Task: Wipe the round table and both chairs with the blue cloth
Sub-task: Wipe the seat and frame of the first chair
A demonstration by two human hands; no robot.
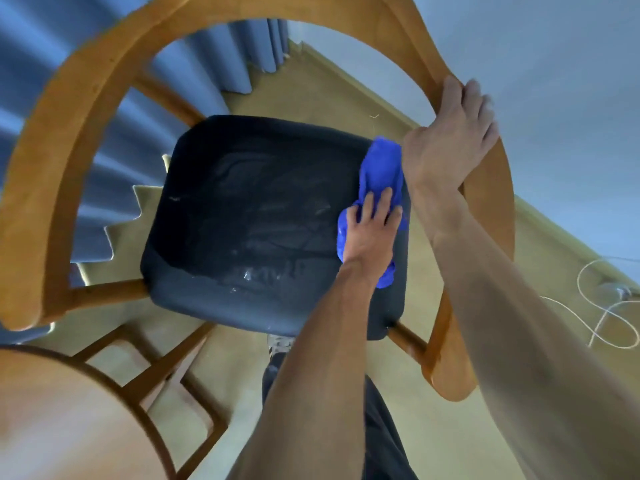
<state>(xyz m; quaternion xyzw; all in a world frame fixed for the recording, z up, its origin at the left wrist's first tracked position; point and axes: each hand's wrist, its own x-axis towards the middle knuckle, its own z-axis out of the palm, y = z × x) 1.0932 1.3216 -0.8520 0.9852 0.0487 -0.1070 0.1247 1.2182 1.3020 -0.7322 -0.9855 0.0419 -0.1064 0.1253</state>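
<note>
Cloth (381, 164) lies on chair (242, 220), pressed by left hand (369, 233).

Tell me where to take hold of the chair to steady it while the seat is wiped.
Grip the curved wooden rail beside the padded seat, coming from above. It is a flat band that fingers can wrap over, as the right hand does. The broad seat offers no hold.

The left hand (369, 233) lay palm down with fingers spread, pressing on the blue cloth (381, 164), arm stretched forward. The right hand (446, 147) gripped the chair's curved rail (491, 209), its forearm raised.
</note>
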